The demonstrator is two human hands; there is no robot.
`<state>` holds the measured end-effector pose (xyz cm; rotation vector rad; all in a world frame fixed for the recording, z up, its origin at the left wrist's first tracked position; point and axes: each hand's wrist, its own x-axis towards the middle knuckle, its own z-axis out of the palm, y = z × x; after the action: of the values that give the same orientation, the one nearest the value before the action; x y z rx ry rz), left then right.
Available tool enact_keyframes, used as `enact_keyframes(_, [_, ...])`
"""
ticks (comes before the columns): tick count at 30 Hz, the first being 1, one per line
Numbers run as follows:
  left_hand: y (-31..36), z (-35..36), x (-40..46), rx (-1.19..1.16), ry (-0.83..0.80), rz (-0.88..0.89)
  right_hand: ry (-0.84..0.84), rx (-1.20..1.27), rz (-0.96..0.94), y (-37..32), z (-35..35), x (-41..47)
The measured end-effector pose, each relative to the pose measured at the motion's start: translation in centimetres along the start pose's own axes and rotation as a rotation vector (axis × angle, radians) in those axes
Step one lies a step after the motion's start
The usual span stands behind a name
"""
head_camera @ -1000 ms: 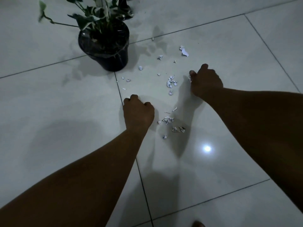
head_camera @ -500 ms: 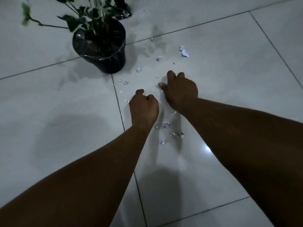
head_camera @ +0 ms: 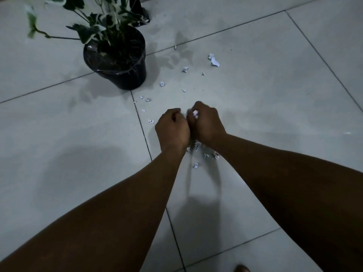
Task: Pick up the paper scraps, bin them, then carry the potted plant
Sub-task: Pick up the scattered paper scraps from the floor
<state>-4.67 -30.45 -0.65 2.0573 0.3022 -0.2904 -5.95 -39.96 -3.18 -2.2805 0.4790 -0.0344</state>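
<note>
Small white paper scraps (head_camera: 214, 60) lie scattered over the pale floor tiles, with a cluster (head_camera: 206, 154) just under my wrists. My right hand (head_camera: 206, 124) is closed with a white scrap showing between its fingertips. My left hand (head_camera: 172, 128) is curled into a fist pressed against the right one; what it holds is hidden. The potted plant (head_camera: 117, 59), a black pot with green and white leaves, stands on the floor to the upper left of both hands, apart from them.
Large grey-white floor tiles (head_camera: 275, 95) with dark grout lines fill the view. A dark object (head_camera: 140, 10) stands behind the plant at the top edge. A toe (head_camera: 242, 268) shows at the bottom edge. No bin is in view.
My right hand swept left across the scraps and closed on some. Both hands have come together until they touch. The scraps that lay between them are gone from the floor.
</note>
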Motion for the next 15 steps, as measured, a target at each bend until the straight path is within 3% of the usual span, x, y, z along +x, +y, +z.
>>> enact_keyframes(2, [-0.3, -0.3, -0.5, -0.039, -0.098, 0.016, 0.066, 0.228, 0.175, -0.2, -0.2, -0.3])
enact_keyframes(7, [-0.9, -1.2, -1.6, -0.100, -0.179, 0.140, -0.047, 0.605, 0.496, -2.0, -1.0, -1.8])
enact_keyframes(15, [0.2, -3.6, -2.9, -0.082, -0.215, 0.132, 0.015, 0.249, 0.488, -5.7, -2.2, -2.9])
